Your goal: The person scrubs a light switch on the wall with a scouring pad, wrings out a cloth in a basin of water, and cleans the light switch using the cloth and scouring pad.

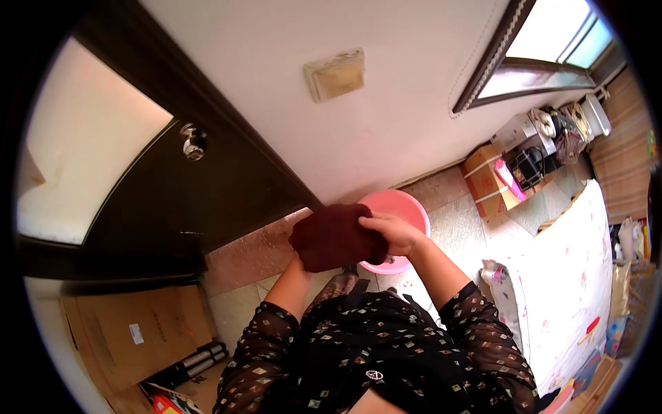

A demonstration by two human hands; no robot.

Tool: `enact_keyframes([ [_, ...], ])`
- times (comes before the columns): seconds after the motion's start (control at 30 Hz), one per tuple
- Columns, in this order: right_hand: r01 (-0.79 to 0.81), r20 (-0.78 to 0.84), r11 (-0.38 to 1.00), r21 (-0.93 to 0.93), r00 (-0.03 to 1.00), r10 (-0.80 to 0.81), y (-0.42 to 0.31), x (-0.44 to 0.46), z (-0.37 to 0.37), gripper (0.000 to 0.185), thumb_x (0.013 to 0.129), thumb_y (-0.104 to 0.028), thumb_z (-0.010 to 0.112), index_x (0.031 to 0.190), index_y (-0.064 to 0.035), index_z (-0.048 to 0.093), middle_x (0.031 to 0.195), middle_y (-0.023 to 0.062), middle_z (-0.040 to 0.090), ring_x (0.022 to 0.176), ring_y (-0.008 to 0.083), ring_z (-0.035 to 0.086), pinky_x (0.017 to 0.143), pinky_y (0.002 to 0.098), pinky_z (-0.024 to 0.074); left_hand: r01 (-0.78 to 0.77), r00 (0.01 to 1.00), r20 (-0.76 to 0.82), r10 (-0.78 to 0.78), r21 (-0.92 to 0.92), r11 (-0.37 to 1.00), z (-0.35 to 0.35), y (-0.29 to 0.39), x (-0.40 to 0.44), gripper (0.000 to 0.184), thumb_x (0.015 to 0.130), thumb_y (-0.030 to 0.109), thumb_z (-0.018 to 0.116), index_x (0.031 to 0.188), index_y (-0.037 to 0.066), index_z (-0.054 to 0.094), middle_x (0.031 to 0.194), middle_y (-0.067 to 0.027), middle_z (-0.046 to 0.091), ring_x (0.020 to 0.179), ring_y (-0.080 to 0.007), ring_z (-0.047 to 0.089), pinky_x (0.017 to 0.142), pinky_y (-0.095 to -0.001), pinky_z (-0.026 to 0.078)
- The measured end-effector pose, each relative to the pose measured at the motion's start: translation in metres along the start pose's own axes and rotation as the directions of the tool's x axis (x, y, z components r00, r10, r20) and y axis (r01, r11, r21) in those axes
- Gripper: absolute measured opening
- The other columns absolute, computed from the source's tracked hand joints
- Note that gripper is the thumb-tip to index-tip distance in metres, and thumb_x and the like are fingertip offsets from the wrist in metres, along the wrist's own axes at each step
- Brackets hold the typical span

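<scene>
Maroon cloth [334,238]: long axis crosswise | Right hand [392,231]: grasping its right end, nearer pink basin [405,204] on floor below | Left hand: hidden by cloth, grip cannot be told

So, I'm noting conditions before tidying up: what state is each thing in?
Cloth: bunched, held up
Right hand: closed on the cloth's edge
Left hand: hidden by the cloth
Basin: upright on the floor, partly hidden
Door: looks shut
Wall plate: stained
Window: can't tell if open
</scene>
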State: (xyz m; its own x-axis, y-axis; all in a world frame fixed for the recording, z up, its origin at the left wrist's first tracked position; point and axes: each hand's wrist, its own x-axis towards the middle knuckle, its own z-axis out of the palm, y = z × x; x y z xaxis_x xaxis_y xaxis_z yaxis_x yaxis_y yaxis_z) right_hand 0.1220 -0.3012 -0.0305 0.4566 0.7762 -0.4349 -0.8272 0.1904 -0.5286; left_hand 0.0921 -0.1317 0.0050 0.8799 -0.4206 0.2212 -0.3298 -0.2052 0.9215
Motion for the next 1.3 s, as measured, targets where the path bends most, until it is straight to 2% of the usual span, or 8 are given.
enact_keyframes([
  [0.27,0.069,-0.228,0.785,-0.616,0.938,-0.262,0.055,0.036,-0.016,0.038,0.090,-0.015,0.047,0.123,0.0013,0.043,0.118,0.0102,0.052,0.107,0.0164,0.048,0.093,0.0296,0.0389,0.149,0.959,0.146,-0.244,0.473,0.868,-0.018,-0.047,-0.034,0.014,0.071,0.016,0.062,0.084,0.009,0.061,0.081,-0.0071,0.061,0.078,-0.0231,0.060,0.071,-0.0331,0.048],
  [0.43,0.167,-0.247,0.881,-0.443,0.922,-0.299,0.077,0.038,-0.050,0.038,0.091,-0.025,0.046,0.124,-0.0052,0.045,0.115,0.0064,0.053,0.106,0.0156,0.048,0.092,0.0289,0.0369,0.097,0.925,0.214,-0.314,0.665,0.740,-0.018,-0.069,-0.039,0.012,0.071,0.016,0.061,0.082,0.011,0.061,0.080,-0.0068,0.060,0.077,-0.0230,0.059,0.069,-0.0331,0.048],
  [0.6,-0.290,-0.735,0.915,-0.281,0.678,-0.012,0.196,0.059,-0.179,0.037,0.084,-0.029,0.051,0.114,-0.0062,0.054,0.095,0.0067,0.061,0.086,0.0149,0.058,0.074,0.0276,0.0469,0.023,0.885,0.304,-0.353,0.728,0.685,0.005,-0.086,-0.043,0.010,0.071,0.016,0.060,0.081,0.012,0.061,0.079,-0.0064,0.060,0.077,-0.0229,0.059,0.068,-0.0331,0.047],
  [0.67,-0.386,-0.805,0.876,-0.289,0.593,-0.005,0.238,0.057,-0.219,0.037,0.078,-0.024,0.051,0.110,-0.0050,0.058,0.100,0.0205,0.061,0.093,0.0315,0.059,0.084,0.0365,0.0455,0.003,0.867,0.336,-0.369,0.735,0.678,0.016,-0.093,-0.043,0.010,0.071,0.016,0.060,0.080,0.013,0.061,0.078,-0.0062,0.059,0.077,-0.0229,0.058,0.067,-0.0331,0.047],
  [0.87,-0.659,-0.917,0.673,-0.336,0.392,-0.074,0.253,0.066,-0.262,0.040,0.076,-0.015,0.053,0.116,-0.0104,0.053,0.115,0.0197,0.051,0.103,0.0376,0.053,0.089,0.0400,0.0432,-0.044,0.812,0.424,-0.401,0.730,0.682,0.051,-0.121,-0.044,0.008,0.071,0.016,0.059,0.078,0.015,0.061,0.077,-0.0058,0.058,0.076,-0.0228,0.058,0.065,-0.0331,0.047],
  [1.0,-0.667,-0.822,0.481,-0.569,0.437,-0.365,0.267,0.101,-0.295,0.037,0.079,-0.010,0.050,0.116,-0.0153,0.050,0.116,0.0148,0.046,0.104,0.0324,0.050,0.087,0.0388,0.0443,-0.041,0.779,0.455,-0.432,0.724,0.689,0.070,-0.139,-0.047,0.007,0.070,0.016,0.058,0.077,0.017,0.061,0.076,-0.0055,0.058,0.075,-0.0227,0.057,0.064,-0.0331,0.047],
  [1.2,-0.643,-0.646,0.099,-0.759,0.725,-0.238,0.277,0.136,-0.327,0.035,0.077,-0.012,0.053,0.112,-0.0135,0.049,0.118,0.0140,0.041,0.101,0.0317,0.051,0.080,0.0403,0.0477,0.018,0.848,0.401,-0.346,0.631,0.775,0.079,-0.190,-0.098,0.010,0.071,0.014,0.062,0.080,0.017,0.064,0.076,-0.0057,0.058,0.072,-0.0244,0.057,0.062,-0.0338,0.047],
  [1.3,-0.636,-0.700,0.295,-0.713,0.626,-0.343,0.277,0.135,-0.335,0.041,0.072,-0.013,0.059,0.111,-0.0108,0.047,0.115,0.0142,0.042,0.095,0.0308,0.055,0.076,0.0396,0.0497,0.213,0.835,0.342,-0.431,0.521,0.827,0.078,-0.192,-0.107,0.010,0.072,0.014,0.064,0.081,0.017,0.066,0.076,-0.0062,0.058,0.072,-0.0257,0.057,0.062,-0.0342,0.047],
])
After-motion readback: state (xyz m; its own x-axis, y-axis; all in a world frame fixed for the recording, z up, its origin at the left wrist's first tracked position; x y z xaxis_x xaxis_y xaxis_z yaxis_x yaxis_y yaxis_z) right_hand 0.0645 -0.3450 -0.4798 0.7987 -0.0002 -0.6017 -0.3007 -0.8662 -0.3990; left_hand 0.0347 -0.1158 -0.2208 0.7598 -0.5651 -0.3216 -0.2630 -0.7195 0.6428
